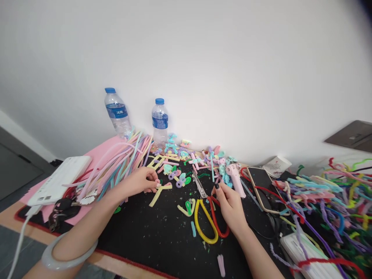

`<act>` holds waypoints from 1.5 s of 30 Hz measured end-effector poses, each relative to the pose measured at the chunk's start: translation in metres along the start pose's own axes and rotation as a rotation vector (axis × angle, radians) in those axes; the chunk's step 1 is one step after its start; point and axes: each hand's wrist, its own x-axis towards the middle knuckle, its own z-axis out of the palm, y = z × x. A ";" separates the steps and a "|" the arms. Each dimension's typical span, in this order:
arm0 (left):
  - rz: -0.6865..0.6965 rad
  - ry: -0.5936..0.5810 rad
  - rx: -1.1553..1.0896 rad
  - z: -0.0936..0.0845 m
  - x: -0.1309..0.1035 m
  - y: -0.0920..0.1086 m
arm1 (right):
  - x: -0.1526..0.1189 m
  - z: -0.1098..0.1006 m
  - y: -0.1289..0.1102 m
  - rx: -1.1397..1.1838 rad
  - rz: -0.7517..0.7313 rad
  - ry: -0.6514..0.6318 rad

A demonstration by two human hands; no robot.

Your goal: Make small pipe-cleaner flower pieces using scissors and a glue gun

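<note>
My left hand (143, 180) is closed, thumb and fingers pinched on a small pink pipe-cleaner curl (157, 181). Right beside those fingertips lies a pale yellow pipe-cleaner piece (157, 195) shaped like a Y. My right hand (231, 204) is also closed, thumb against forefinger; whatever may be in that pinch is too small to make out. Scissors (206, 235) with one yellow and one red handle loop lie just left of it, blades pointing away. Purple pipe-cleaner flowers (180, 180) with green leaves and a yellow V-shaped piece with a green leaf (188, 208) lie between my hands.
Two water bottles (160, 122) stand against the wall. Long pastel pipe cleaners (122, 159), a white box (59, 180) and keys (62, 211) are at left. A pink glue-gun-like tool (236, 180), a phone (263, 186) and tangled pipe cleaners (322, 186) fill the right.
</note>
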 end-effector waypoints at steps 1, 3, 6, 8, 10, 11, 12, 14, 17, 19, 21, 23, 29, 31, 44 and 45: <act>0.013 0.003 0.018 0.000 0.001 0.000 | 0.000 0.001 -0.001 -0.018 -0.009 0.000; 0.030 0.001 0.050 -0.003 0.002 0.000 | -0.001 0.003 -0.004 -0.054 -0.029 -0.007; 0.030 0.004 0.122 -0.014 -0.001 0.005 | -0.003 0.005 -0.005 -0.098 -0.044 -0.019; 0.045 0.042 0.207 -0.024 -0.005 0.013 | -0.003 0.006 -0.004 -0.117 -0.044 -0.013; 0.082 0.116 0.282 -0.032 -0.007 0.023 | -0.003 0.008 -0.006 -0.139 -0.044 -0.008; 0.113 0.159 0.307 -0.034 -0.007 0.028 | -0.002 0.009 -0.008 -0.154 -0.049 -0.017; 0.145 0.190 0.329 -0.034 -0.004 0.033 | 0.000 0.011 -0.011 -0.172 -0.061 -0.035; 0.207 0.208 0.365 -0.031 0.005 0.041 | 0.006 0.019 -0.020 -0.218 -0.103 -0.090; 0.374 0.138 0.439 -0.019 0.025 0.042 | 0.019 0.036 -0.036 -0.314 -0.154 -0.151; 0.444 0.087 0.497 -0.012 0.038 0.038 | 0.029 0.049 -0.044 -0.393 -0.162 -0.181; 0.476 0.074 0.529 -0.006 0.045 0.031 | 0.038 0.059 -0.048 -0.468 -0.148 -0.216; 0.473 0.081 0.541 -0.004 0.048 0.025 | 0.046 0.063 -0.048 -0.505 -0.133 -0.244; 0.446 0.027 0.475 -0.005 0.042 0.018 | 0.062 0.050 -0.039 -0.449 -0.179 -0.350; 0.466 0.057 0.468 -0.007 0.039 0.016 | 0.063 0.043 -0.038 -0.431 -0.211 -0.372; 0.534 0.178 0.429 -0.008 0.016 0.006 | 0.021 0.009 -0.051 -0.270 -0.090 -0.638; 0.523 0.156 0.419 -0.008 0.015 0.006 | 0.021 0.012 -0.050 -0.243 -0.053 -0.633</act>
